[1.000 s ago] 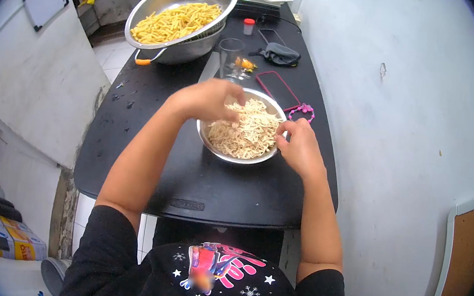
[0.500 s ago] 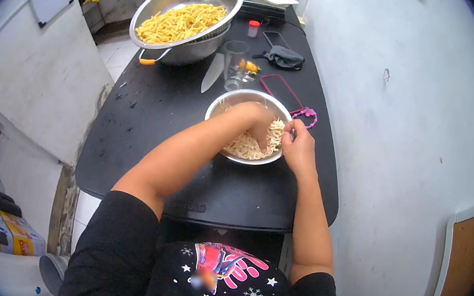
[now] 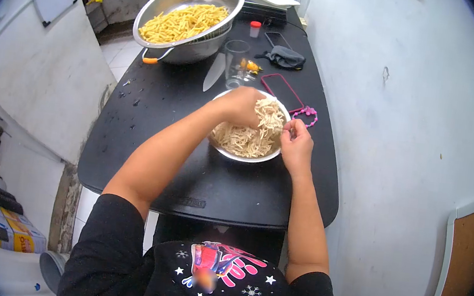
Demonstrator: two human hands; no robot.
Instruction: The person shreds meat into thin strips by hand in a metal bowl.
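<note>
A round metal bowl (image 3: 237,158) on the black table holds a heap of pale, thin shreds (image 3: 243,141), perhaps shredded chicken. My left hand (image 3: 243,105) is over the bowl's far left part, closed on a clump of these shreds that bulges out at its right side. The fingertips are hidden behind the hand and the clump. At the bowl's right rim, my right hand (image 3: 297,144) pinches the edge between thumb and fingers.
Beyond the bowl are a clear plastic cup (image 3: 236,60), a knife (image 3: 215,73), a red phone case (image 3: 282,91) and a pink bead strap (image 3: 306,116). A tilted colander (image 3: 153,48) of yellow fries (image 3: 184,23) rests on another bowl. A wall (image 3: 398,166) borders the right.
My left hand has risen and shifted slightly left, bringing up a clump of shreds from the heap. My right hand keeps its place at the rim.
</note>
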